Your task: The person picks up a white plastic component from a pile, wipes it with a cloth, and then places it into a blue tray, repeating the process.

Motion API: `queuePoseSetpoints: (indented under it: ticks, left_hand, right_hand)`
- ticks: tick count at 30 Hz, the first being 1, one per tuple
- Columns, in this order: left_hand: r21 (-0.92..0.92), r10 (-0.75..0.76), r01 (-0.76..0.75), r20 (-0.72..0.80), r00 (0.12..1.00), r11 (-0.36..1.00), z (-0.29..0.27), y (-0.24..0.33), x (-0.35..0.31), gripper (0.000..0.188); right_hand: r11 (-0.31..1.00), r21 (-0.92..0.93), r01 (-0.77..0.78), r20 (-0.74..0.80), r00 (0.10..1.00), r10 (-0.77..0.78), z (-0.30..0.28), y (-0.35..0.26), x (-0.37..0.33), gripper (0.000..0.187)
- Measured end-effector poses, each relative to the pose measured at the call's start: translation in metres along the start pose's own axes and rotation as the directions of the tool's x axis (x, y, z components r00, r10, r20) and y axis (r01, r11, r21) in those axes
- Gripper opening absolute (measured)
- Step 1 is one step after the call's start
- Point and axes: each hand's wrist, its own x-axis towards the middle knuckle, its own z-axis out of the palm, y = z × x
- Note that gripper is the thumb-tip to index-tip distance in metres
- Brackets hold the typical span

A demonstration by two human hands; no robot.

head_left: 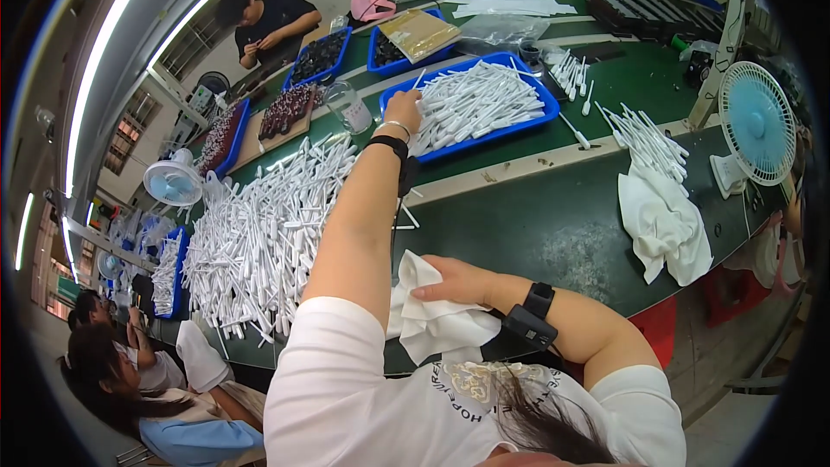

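My left hand (403, 112) is stretched forward over the near-left corner of a blue tray (471, 143), fingers closed. A thin white stick (419, 78) rises from its fingertips; the grip itself is partly hidden. Slender white sticks with thicker ends (484, 99) fill the tray in a heap. Close to my body, my right hand (456, 280) is closed around a crumpled white cloth (424, 316), its thumb pressing on the folds. To the left of my left forearm spreads a large loose pile of similar white pieces (268, 233) on the dark green table (519, 225).
On the right lie more white sticks (644, 143), a second white cloth (661, 225) and a fan (756, 121). A clear jar (347, 108) stands left of the tray. Beyond are blue trays of dark parts (318, 58); co-workers sit across the table (275, 26) and at lower left (112, 372).
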Motion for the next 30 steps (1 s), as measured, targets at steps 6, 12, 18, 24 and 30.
queuePoseSetpoints:
  ticks: [6, 12, 18, 24, 30]
  left_hand:
    - [0.059, 0.083, -0.075, -0.144, 0.986, 0.995, -0.044, -0.028, -0.028, 0.025]
    - [-0.233, 0.265, -0.205, 0.267, 0.927, 0.951, -0.138, -0.016, -0.114, 0.019]
    - [0.027, 0.013, -0.033, 0.553, 0.833, 0.999, -0.176, -0.055, -0.244, 0.014]
    - [0.015, -0.255, 0.266, 0.338, 0.906, 0.964, -0.167, -0.063, -0.327, 0.013]
    - [0.131, -0.418, 0.404, 0.097, 0.903, 0.905, -0.163, -0.086, -0.374, 0.014]
  right_hand:
    - [0.999, -0.041, 0.026, 0.035, 0.999, -0.024, 0.001, 0.011, 0.015, 0.053]
    - [0.994, 0.105, -0.027, 0.051, 0.998, 0.021, -0.002, -0.001, 0.007, 0.045]
    - [0.987, 0.141, -0.082, 0.04, 0.996, 0.077, 0.004, -0.008, 0.008, 0.045]
    - [0.987, 0.139, -0.084, 0.021, 0.996, 0.082, 0.007, -0.007, 0.006, 0.047]
    - [0.984, 0.165, -0.074, 0.02, 0.997, 0.071, 0.008, -0.006, 0.007, 0.049]
